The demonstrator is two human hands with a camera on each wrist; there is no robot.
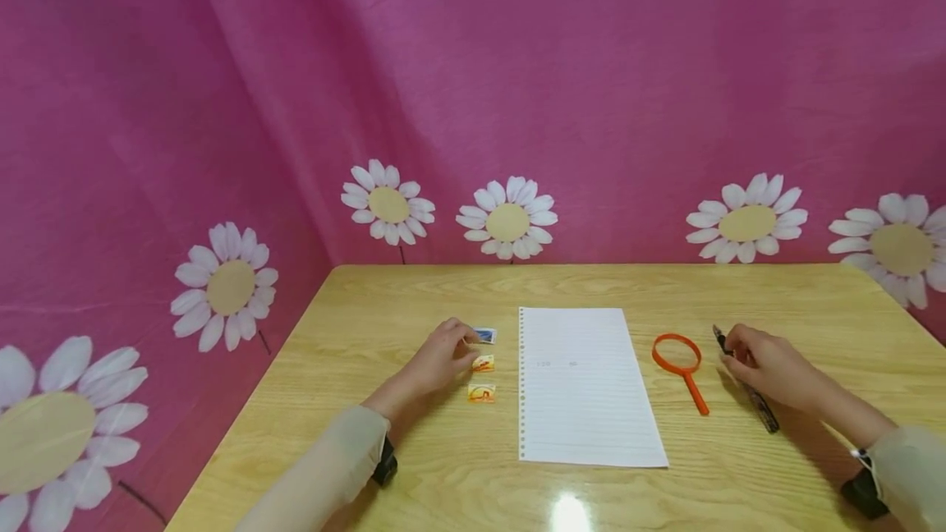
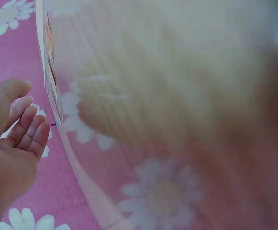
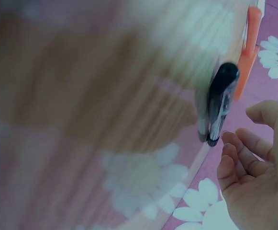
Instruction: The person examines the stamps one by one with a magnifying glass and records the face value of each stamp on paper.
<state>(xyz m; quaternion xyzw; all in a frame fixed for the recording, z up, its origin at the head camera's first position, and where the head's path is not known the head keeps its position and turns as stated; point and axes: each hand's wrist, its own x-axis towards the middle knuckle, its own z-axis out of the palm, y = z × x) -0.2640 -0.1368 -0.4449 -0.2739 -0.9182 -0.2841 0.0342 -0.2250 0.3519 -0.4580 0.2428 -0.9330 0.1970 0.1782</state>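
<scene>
Left of centre, my left hand (image 1: 438,358) curved loosely, clamped on nothing, beside three small cards (image 1: 481,394), apparently columned to stay distinct. The lined sheet (image 1: 584,417) lay lower centre, perhaps for shared reach; rightward came the orange magnifying glass (image 1: 689,378), then the pen (image 1: 761,409), seemingly handy to my slack, unclasped right hand (image 1: 769,364). Behind the wooden table (image 1: 355,310) hung magenta daisy-printed cloth (image 1: 576,64).

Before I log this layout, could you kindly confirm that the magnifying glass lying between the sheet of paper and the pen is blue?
Not quite: the magnifying glass is orange-red, not blue, as the head view shows. It does lie between the sheet of paper and the pen.
</scene>
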